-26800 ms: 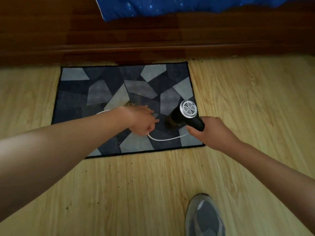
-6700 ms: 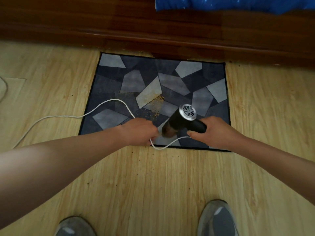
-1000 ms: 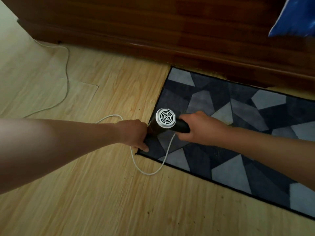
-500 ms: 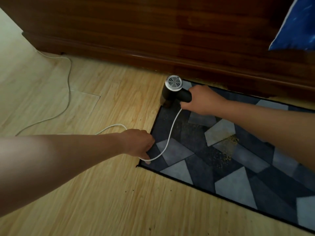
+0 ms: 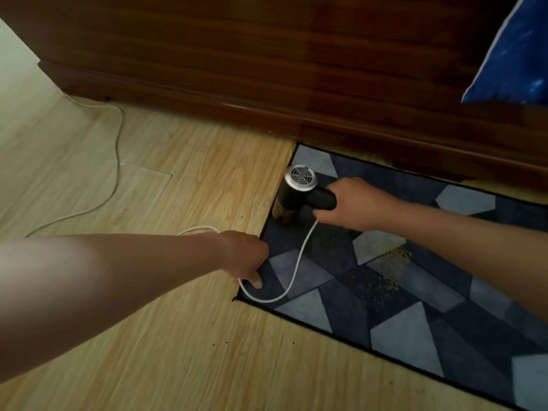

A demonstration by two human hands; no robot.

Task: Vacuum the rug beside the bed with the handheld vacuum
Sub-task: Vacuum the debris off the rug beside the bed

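Observation:
A dark blue and grey patchwork rug lies on the wood floor beside the bed. My right hand grips the handle of the black handheld vacuum, whose nozzle points down onto the rug's left edge near the far corner. Its silver vent faces up. My left hand holds the vacuum's white cord at the rug's near-left corner, fingertips on the rug. A patch of yellowish crumbs lies in the rug's middle.
The dark wooden bed frame runs along the far side. A blue bedcover hangs at the top right. The white cord trails left across the floor to the bed's corner. Small dark specks dot the floor near the rug.
The vacuum in my right hand has shifted a little nearer along the rug's left edge, away from the bed frame. My left hand still holds the cord at the rug's corner.

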